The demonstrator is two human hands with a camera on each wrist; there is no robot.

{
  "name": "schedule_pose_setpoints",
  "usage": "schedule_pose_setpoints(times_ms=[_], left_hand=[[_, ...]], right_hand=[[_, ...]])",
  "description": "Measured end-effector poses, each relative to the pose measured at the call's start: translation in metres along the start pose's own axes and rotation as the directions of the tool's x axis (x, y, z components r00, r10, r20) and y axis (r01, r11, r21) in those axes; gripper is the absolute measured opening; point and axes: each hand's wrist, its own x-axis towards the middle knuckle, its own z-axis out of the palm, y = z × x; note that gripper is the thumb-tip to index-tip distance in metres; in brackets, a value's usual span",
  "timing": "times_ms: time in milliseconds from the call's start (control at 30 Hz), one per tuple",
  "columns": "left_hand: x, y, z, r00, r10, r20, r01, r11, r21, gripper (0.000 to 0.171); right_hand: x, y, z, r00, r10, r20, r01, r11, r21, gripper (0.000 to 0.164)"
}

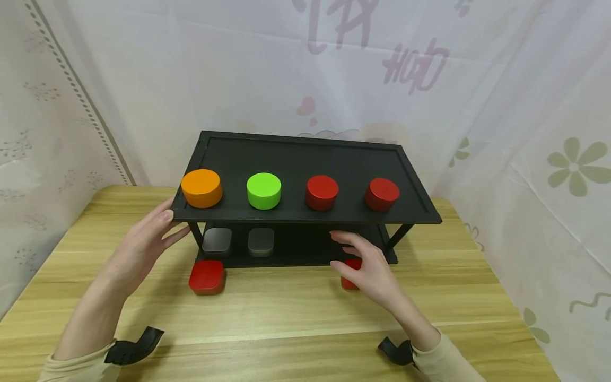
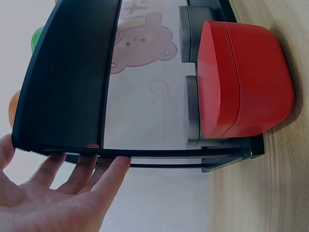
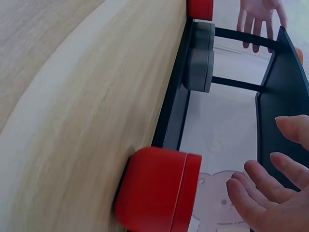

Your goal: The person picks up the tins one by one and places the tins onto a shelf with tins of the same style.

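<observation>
My left hand (image 1: 143, 244) touches the left end of a black two-tier shelf (image 1: 296, 154), its thumb at the front corner and its fingers fairly straight along the side frame. In the left wrist view, those fingertips (image 2: 118, 166) lie against the side bars. Fingers spread and loosely curved, my right hand (image 1: 369, 268) hovers before the shelf's open front with nothing between thumb and fingers. It partly hides a red rounded box (image 1: 350, 285) on the table, shown more fully as the red box (image 3: 154, 188) in the right wrist view. Another red box (image 1: 207, 277) stands at the shelf's front left.
Along the top tier's front stand an orange round tin (image 1: 202, 189), a green one (image 1: 264, 191) and two red ones (image 1: 322, 193). Two grey rounded boxes (image 1: 261, 242) sit on the lower tier's left. The wooden table (image 1: 267, 339) meets a printed cloth (image 1: 238, 69) behind.
</observation>
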Motion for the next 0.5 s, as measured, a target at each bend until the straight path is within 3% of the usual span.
schedule_pose_setpoints(times_ms=[500], left_hand=[[0.000, 0.001, 0.000, 1.000, 0.000, 0.004, 0.000, 1.000, 0.009, 0.046]], right_hand=[[-0.015, 0.015, -0.014, 0.998, 0.047, -0.040, -0.049, 0.997, -0.055, 0.054]])
